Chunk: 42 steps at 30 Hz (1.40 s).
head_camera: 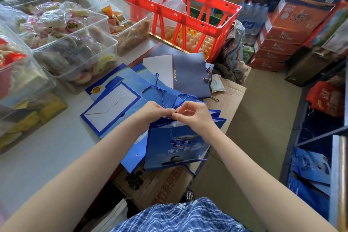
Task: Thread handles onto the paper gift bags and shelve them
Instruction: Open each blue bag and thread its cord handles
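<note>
Above glossy blue bag (175,149), hands pinch twisted cord (180,98).

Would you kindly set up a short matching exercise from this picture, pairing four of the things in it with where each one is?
Things:
1. red crate
2. blue cord
3. flat light-blue bags
4. upright blue bag

Places:
A. lying on the white counter, left of the hands
B. at the far end of the counter, eggs showing through its slats
C. below both hands, its open top at the fingers
D. pinched by the left hand and right hand

Pairs: 1-B, 2-D, 3-A, 4-C
</note>
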Motion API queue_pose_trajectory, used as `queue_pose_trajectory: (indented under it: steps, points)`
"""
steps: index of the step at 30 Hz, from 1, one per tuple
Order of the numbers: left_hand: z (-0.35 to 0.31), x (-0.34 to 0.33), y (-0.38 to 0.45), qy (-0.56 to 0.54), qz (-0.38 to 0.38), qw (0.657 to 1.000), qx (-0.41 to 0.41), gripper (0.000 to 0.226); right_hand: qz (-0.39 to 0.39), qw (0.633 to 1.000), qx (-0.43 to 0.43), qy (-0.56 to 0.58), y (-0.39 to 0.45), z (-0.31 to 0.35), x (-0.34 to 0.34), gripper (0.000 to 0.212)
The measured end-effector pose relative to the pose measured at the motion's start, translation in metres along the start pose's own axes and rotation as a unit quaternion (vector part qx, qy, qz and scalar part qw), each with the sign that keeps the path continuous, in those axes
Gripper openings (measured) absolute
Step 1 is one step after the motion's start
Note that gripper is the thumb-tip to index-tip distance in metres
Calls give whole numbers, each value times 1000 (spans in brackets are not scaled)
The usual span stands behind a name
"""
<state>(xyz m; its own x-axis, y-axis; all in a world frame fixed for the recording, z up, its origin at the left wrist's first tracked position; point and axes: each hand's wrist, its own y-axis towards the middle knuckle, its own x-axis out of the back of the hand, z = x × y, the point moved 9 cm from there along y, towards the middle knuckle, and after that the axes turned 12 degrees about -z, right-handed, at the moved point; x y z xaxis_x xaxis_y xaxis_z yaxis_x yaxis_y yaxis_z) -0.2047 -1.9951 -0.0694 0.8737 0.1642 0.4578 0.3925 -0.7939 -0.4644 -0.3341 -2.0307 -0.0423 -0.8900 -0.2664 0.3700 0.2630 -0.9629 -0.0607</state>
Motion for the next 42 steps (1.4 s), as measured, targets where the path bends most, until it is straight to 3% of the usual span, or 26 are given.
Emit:
queue_pose_trajectory:
  steps: [3,5,7,8,10,11,12,16,18,21,26,33,38,42]
  points:
    - [-4,1,1,-26,-12,999,-20,20,-21,999,5,-34,2,-3,3,11]
    - [-13,7,2,48,-88,989,-111,18,-39,997,-3,-66,6,-6,6,13]
    - [-32,13,-14,130,-196,939,-249,13,-32,995,-14,-90,9,-7,4,10]
    - [-43,13,-27,149,-234,897,-343,8,-27,995,-20,-93,11,-8,2,10]
    - [-56,3,-52,196,-255,804,-500,13,-24,996,-43,-77,13,-10,2,10]
    - [-56,-1,-57,215,-246,773,-543,17,-22,996,-58,-61,12,-11,2,9]
    - [-54,-4,-57,221,-226,769,-556,17,-18,996,-71,-42,11,-13,2,8]
    - [-42,2,-39,172,-162,838,-492,4,4,997,-81,-11,9,-15,-1,9]
    - [-38,3,-35,156,-142,857,-471,5,14,998,-56,-28,10,-12,-4,10]
    - [-37,4,-32,149,-144,864,-458,6,21,998,-16,-61,12,-8,-6,15]
    - [-24,13,-13,59,-172,930,-320,6,23,995,10,-96,11,-3,-9,18]
    - [-29,9,-19,52,-116,927,-354,6,-15,994,19,-105,14,-2,0,13]
    - [-15,9,-3,-72,-66,971,-220,11,32,989,58,-134,16,6,-3,10]
    - [-11,3,0,-116,9,980,-160,16,73,983,82,-146,17,9,-7,8]
